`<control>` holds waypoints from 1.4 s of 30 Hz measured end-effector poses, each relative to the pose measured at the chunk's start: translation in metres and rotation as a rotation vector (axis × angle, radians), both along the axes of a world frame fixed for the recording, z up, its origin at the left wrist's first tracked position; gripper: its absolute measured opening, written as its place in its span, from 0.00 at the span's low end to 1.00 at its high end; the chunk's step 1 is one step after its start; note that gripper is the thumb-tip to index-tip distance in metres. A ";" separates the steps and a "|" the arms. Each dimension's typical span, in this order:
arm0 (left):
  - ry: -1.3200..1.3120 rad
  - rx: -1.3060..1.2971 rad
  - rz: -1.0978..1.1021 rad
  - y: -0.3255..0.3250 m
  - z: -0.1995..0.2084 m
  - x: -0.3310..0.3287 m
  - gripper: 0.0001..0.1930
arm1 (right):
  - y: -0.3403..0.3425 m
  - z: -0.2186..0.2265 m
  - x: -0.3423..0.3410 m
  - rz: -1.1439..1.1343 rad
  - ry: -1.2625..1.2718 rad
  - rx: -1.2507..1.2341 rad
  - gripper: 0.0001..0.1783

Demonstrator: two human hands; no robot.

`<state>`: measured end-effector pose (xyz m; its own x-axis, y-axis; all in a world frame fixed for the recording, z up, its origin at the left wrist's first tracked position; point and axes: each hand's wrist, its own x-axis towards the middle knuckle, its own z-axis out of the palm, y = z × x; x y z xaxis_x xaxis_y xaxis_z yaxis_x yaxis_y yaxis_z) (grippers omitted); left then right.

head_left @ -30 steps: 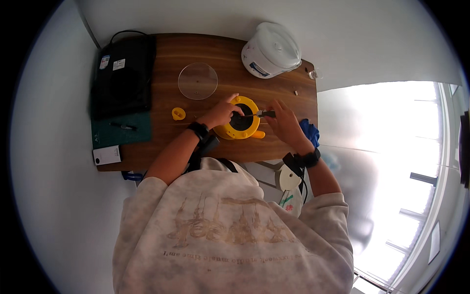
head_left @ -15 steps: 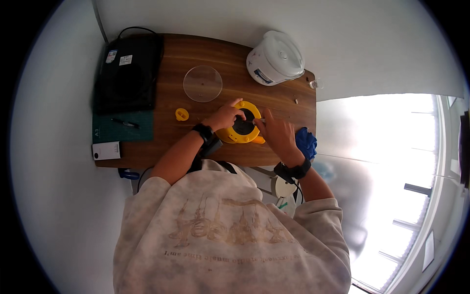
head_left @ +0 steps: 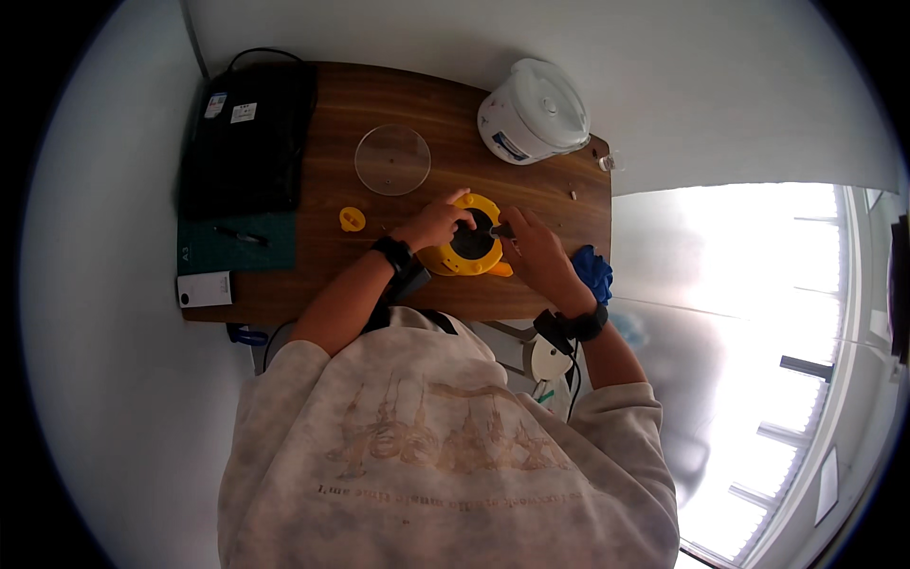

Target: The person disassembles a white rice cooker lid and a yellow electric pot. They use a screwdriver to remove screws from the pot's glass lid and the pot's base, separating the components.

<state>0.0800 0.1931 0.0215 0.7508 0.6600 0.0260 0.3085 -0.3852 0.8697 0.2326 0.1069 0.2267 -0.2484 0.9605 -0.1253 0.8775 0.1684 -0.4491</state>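
Observation:
A yellow round casing with a dark disc-shaped middle lies on the table in front of me. Across its left side lies my left hand, closed on it, one finger along the upper rim and another bent over the dark middle. On the right, my right hand is closed round a slim tool, seemingly a screwdriver, its thin end pointing left over the dark middle. My fingers partly hide the tool and the casing. To the left of the casing sits a small yellow round knob-like piece.
A clear round disc lies beyond my left hand. At the back right stands a white lidded pot; a crumpled blue cloth is at the right edge. A black flat appliance, green mat, pen and white box fill the left.
My right hand has turned around the tool and shifted slightly right, with its wrist rolled. The left hand stays on the casing.

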 end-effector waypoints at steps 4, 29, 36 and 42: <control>0.005 -0.006 -0.014 0.001 0.010 -0.001 0.21 | 0.001 -0.006 0.015 -0.009 0.026 0.020 0.16; 0.015 0.018 -0.018 0.000 0.013 -0.004 0.22 | 0.018 -0.017 0.035 -0.133 0.090 0.063 0.15; 0.077 0.017 -0.022 -0.001 0.013 -0.003 0.23 | 0.012 -0.003 0.027 -0.191 0.101 0.088 0.15; 0.043 0.012 -0.012 -0.001 0.008 -0.002 0.24 | 0.007 -0.010 0.029 -0.172 0.133 0.085 0.14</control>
<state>0.0785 0.1917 0.0293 0.7592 0.6508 0.0014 0.3411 -0.3998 0.8508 0.2621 0.1143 0.2164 -0.0887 0.9959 -0.0194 0.8308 0.0633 -0.5530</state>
